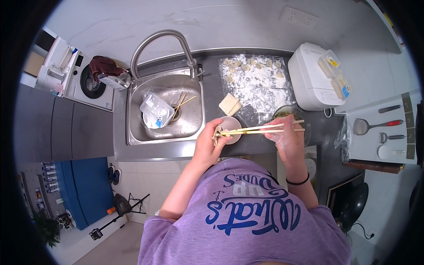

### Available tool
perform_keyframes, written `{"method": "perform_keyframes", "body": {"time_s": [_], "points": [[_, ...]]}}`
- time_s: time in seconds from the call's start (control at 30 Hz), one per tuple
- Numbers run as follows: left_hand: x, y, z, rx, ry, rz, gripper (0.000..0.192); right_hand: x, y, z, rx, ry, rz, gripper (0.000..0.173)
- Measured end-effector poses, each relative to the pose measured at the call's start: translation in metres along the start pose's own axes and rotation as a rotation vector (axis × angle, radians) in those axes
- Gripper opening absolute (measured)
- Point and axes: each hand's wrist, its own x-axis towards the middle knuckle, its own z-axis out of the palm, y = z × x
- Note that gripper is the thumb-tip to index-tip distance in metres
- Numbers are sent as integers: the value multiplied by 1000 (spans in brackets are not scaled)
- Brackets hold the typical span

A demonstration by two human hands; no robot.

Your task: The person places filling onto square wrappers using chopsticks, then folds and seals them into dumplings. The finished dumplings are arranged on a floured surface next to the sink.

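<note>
My left hand (208, 142) cups a partly folded dough wrapper (217, 133). In my right hand (289, 135) is a pair of wooden chopsticks (258, 129), whose tips touch the wrapper. A pale pinkish bowl (236, 124) sits just beneath the tips; its contents are not plain. Behind that bowl lies a stack of square wrappers (230, 103). A glass bowl of green-brown filling (285, 113) stands partly hidden by my right hand. Several folded dumplings (259, 66) rest on a floured sheet (261, 89) towards the wall.
To the left, a steel sink (195, 122) holds a plastic container (157, 107) and more chopsticks (181, 104) under a tall faucet (169, 32). A white appliance (306, 76) carrying plastic packs (335, 74) bounds the floured sheet on the right. Utensils, including a spatula (362, 127), hang beyond it.
</note>
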Motion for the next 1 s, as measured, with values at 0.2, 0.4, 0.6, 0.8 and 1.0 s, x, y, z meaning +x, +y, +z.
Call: {"method": "perform_keyframes", "body": {"time_s": [0.2, 0.4, 0.6, 0.8, 1.0], "points": [[1, -3, -2, 167, -89, 47, 31, -18, -7, 18, -449, -220, -278, 42], [-9, -29, -3, -295, -5, -298, 14, 7, 33, -6, -329, -33, -209, 33], [-22, -43, -13, -1023, -57, -356, 24, 23, 110, -21, -902, -255, -225, 17], [-23, -39, -18, -337, -103, -205, 33, 12, 64, -9, -638, -85, -235, 16], [-17, -28, -8, 110, -193, -63, 34, -9, 5, 31, -722, -309, -353, 15]]}}
